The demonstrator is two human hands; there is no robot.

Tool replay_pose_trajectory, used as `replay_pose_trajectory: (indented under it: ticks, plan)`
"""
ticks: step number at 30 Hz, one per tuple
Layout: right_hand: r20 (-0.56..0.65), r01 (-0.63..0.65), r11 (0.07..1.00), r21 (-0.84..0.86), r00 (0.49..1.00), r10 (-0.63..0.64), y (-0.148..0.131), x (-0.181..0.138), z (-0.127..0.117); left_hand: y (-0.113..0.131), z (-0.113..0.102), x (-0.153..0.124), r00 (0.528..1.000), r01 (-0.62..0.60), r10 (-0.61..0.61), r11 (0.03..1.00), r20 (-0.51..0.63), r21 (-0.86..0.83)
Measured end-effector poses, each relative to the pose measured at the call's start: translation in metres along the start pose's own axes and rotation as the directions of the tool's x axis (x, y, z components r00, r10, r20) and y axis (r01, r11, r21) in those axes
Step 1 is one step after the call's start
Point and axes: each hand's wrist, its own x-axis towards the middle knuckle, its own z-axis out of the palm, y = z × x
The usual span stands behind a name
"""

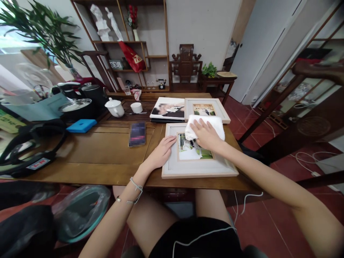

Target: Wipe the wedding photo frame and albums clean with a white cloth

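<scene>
We find the framed photograph [193, 154] lying flat at the near edge of the wooden table [107, 147], close to its near right corner. Our left hand [162, 151] rests on the frame's left border, fingers straight and close together, grasping nothing. Our right hand [205, 135] lies spread over a folded white towel [219, 126], which covers the frame's far border and part of the picture. A second framed photograph [202, 108] lies behind, by the table's far right corner; a smartphone [137, 133] lies left of both frames.
</scene>
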Motion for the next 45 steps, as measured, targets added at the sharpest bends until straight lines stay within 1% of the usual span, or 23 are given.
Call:
replay_pose_trajectory:
  ticks: [2, 4, 8, 10, 12, 15, 17, 19, 21, 24, 28, 32, 34, 36, 38, 40, 43, 45]
  plan:
    - [0.027, 0.009, 1.0, 0.011, 1.0, -0.009, -0.008, 0.001, -0.006, 0.001, 0.0, 0.0, 1.0, 0.004, -0.004, 1.0, -0.004, 0.001]
    - [0.069, 0.025, 0.999, 0.033, 0.997, -0.027, -0.024, -0.006, -0.014, 0.001, 0.0, 0.0, 1.0, 0.002, -0.002, 1.0, -0.011, -0.005]
    - [0.125, 0.124, 0.987, 0.105, 0.983, -0.137, -0.065, -0.031, -0.029, 0.001, 0.0, 0.001, 1.0, -0.002, 0.002, 1.0, -0.008, -0.016]
    - [0.113, 0.184, 0.975, 0.127, 0.974, -0.199, -0.083, -0.045, -0.033, 0.001, -0.001, 0.001, 1.0, -0.001, 0.001, 1.0, -0.008, -0.018]
    - [0.076, 0.261, 0.956, 0.134, 0.959, -0.273, -0.097, -0.058, -0.035, 0.002, -0.001, 0.001, 1.0, 0.002, -0.002, 1.0, -0.011, -0.014]
    - [0.0, 0.379, 0.915, 0.136, 0.924, -0.382, -0.105, -0.075, -0.032, 0.002, -0.001, 0.001, 1.0, 0.009, -0.009, 1.0, -0.005, 0.001]
    - [-0.041, 0.426, 0.893, 0.146, 0.904, -0.425, -0.104, -0.084, -0.031, 0.001, 0.0, 0.001, 1.0, 0.01, -0.01, 1.0, 0.001, 0.007]
    - [-0.06, 0.444, 0.88, 0.167, 0.896, -0.44, -0.1, -0.089, -0.03, 0.0, 0.0, 0.001, 1.0, 0.005, -0.005, 1.0, 0.0, 0.002]
    - [-0.06, 0.435, 0.88, 0.19, 0.9, -0.431, -0.097, -0.09, -0.031, 0.0, 0.0, 0.001, 1.0, 0.003, -0.003, 1.0, -0.007, -0.006]
    - [-0.049, 0.382, 0.903, 0.196, 0.924, -0.38, -0.097, -0.084, -0.029, 0.0, 0.001, 0.001, 1.0, 0.008, -0.008, 1.0, -0.012, -0.009]
    - [-0.021, 0.285, 0.943, 0.168, 0.958, -0.286, -0.092, -0.065, -0.018, 0.0, 0.001, 0.001, 1.0, 0.013, -0.013, 1.0, -0.004, -0.015]
    - [0.025, 0.152, 0.984, 0.095, 0.988, -0.155, -0.065, -0.036, -0.003, 0.001, 0.001, 0.001, 1.0, 0.005, -0.005, 1.0, -0.004, -0.003]
    - [-0.001, 0.099, 0.993, 0.06, 0.995, -0.099, -0.047, -0.021, 0.0, 0.002, 0.001, 0.001, 1.0, 0.009, -0.009, 1.0, -0.003, 0.015]
    - [-0.049, 0.084, 0.995, 0.062, 0.996, -0.081, -0.032, -0.008, 0.0, 0.002, 0.001, 0.001, 1.0, 0.011, -0.011, 0.999, 0.002, 0.032]
    - [-0.099, 0.118, 0.988, 0.099, 0.989, -0.108, -0.024, 0.005, -0.002, 0.003, 0.0, 0.001, 1.0, 0.011, -0.012, 0.999, 0.01, 0.05]
    - [-0.138, 0.2, 0.967, 0.156, 0.974, -0.179, -0.021, 0.018, -0.002, 0.004, 0.0, 0.001, 1.0, 0.017, -0.018, 0.997, 0.016, 0.07]
    - [-0.178, 0.36, 0.903, 0.233, 0.929, -0.324, -0.016, 0.039, 0.005, 0.003, 0.0, 0.001, 0.999, 0.031, -0.033, 0.996, 0.013, 0.089]
    - [-0.181, 0.444, 0.857, 0.263, 0.895, -0.408, -0.009, 0.052, 0.013, 0.003, -0.001, 0.001, 0.999, 0.034, -0.035, 0.996, 0.014, 0.086]
